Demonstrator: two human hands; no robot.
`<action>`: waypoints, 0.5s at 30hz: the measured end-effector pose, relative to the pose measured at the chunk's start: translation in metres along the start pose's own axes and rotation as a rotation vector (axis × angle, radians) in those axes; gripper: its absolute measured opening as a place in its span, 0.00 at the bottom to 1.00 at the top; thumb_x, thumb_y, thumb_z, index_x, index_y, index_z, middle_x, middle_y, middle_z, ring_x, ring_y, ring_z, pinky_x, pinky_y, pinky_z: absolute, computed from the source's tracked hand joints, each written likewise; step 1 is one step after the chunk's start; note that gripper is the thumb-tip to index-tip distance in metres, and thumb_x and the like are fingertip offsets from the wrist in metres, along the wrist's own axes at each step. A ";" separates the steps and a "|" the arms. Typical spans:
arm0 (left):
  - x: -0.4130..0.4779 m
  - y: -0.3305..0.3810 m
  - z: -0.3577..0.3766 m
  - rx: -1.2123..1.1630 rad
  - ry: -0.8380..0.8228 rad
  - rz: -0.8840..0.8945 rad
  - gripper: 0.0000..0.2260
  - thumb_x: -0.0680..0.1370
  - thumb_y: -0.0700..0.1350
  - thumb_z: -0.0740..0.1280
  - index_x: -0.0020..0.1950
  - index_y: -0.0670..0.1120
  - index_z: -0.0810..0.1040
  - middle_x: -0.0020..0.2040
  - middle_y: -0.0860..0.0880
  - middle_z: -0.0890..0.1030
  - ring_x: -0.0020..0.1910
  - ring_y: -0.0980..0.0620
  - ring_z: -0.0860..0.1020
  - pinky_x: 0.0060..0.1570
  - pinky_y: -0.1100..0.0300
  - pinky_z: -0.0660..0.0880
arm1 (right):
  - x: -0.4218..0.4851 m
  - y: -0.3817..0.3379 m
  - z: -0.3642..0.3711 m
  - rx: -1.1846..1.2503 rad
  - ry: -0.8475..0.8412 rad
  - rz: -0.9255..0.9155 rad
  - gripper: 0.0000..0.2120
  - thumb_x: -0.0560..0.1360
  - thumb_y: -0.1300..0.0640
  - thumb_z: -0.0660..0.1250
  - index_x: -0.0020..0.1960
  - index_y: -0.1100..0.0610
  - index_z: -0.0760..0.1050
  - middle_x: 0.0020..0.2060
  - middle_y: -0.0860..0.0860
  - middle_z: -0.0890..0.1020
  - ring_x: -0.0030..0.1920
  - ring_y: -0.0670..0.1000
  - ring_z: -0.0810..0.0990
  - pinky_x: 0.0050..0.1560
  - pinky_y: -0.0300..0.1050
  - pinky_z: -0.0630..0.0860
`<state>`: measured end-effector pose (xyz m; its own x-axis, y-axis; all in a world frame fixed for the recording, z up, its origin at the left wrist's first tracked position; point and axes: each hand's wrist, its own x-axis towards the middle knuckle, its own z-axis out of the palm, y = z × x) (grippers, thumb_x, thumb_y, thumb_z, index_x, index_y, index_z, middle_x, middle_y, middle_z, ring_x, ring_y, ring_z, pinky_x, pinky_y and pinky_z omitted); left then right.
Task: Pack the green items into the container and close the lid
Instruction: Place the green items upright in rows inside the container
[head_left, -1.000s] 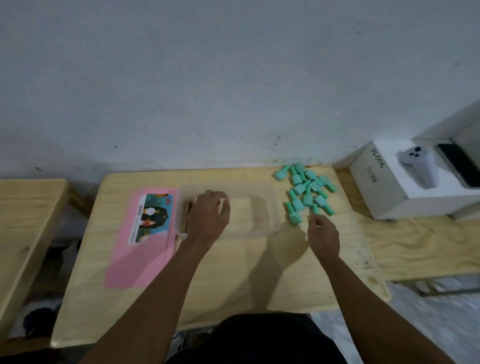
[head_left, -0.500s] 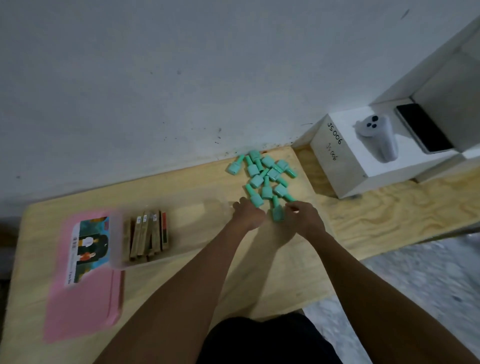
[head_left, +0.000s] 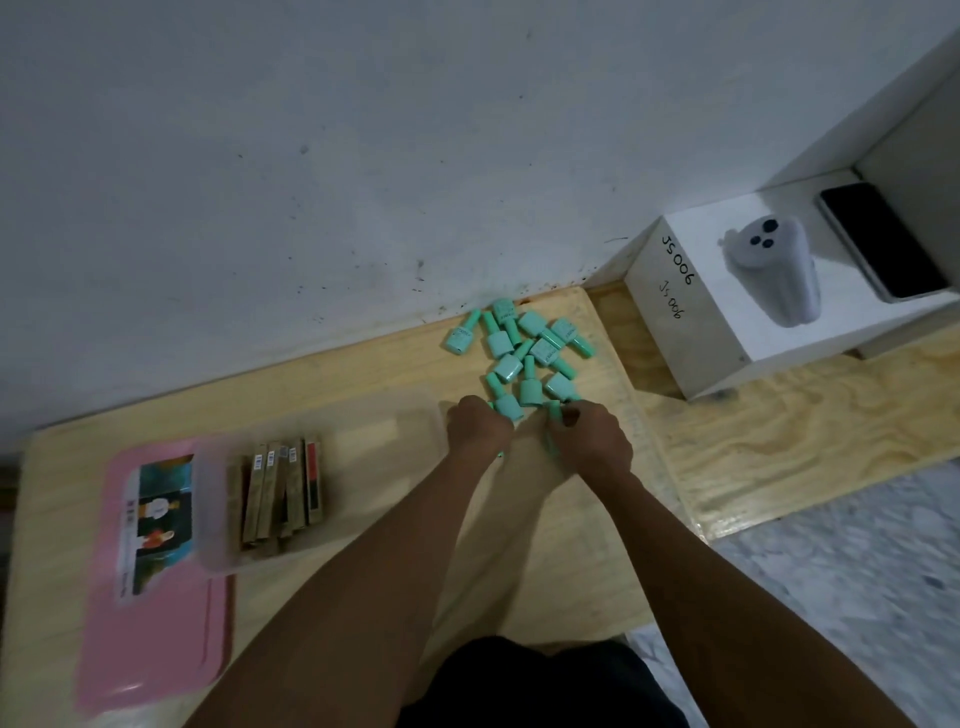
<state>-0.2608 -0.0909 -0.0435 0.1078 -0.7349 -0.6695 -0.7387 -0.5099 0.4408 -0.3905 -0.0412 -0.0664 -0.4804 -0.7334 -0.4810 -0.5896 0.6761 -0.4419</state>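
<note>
Green bottles (head_left: 524, 353) between container (head_left: 422, 410) and white box (head_left: 691, 338); right hand (head_left: 592, 441) round one, left hand (head_left: 478, 427), grip unclear.

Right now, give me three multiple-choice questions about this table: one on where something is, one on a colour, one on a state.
1. Where is the pink lid relative to the container?
A left of it
B on top of it
C inside it

2. What colour are the bottles?
A pink
B green
C brown

3. The container is:
A closed
B open
C upside down

Answers:
1. A: the lid lies flat on the table beside it.
2. B: the whole pile is green.
3. B: its top is uncovered, with brown boxes showing inside.
</note>
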 end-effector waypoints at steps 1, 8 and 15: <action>-0.001 0.001 -0.001 -0.032 -0.007 0.008 0.19 0.76 0.42 0.66 0.64 0.36 0.71 0.66 0.37 0.74 0.65 0.39 0.73 0.61 0.51 0.72 | -0.003 0.002 -0.001 0.042 0.021 0.004 0.15 0.75 0.44 0.65 0.57 0.50 0.80 0.50 0.50 0.82 0.51 0.53 0.80 0.49 0.49 0.76; -0.021 0.004 -0.018 -0.600 -0.222 0.020 0.11 0.78 0.42 0.57 0.52 0.40 0.78 0.50 0.40 0.81 0.41 0.45 0.77 0.40 0.57 0.72 | -0.038 0.009 -0.011 0.625 0.103 0.016 0.14 0.76 0.53 0.68 0.59 0.59 0.79 0.49 0.55 0.84 0.46 0.49 0.81 0.52 0.51 0.81; -0.044 -0.030 -0.078 -0.913 -0.365 0.192 0.05 0.79 0.44 0.65 0.49 0.42 0.74 0.38 0.43 0.77 0.34 0.48 0.76 0.39 0.52 0.74 | -0.076 -0.024 -0.012 0.858 0.006 -0.103 0.20 0.77 0.59 0.68 0.68 0.54 0.72 0.53 0.54 0.80 0.49 0.50 0.81 0.44 0.46 0.80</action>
<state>-0.1917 -0.0785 0.0195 -0.2838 -0.7365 -0.6140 0.0883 -0.6577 0.7481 -0.3475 -0.0020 -0.0101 -0.4563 -0.7926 -0.4045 0.0628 0.4247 -0.9031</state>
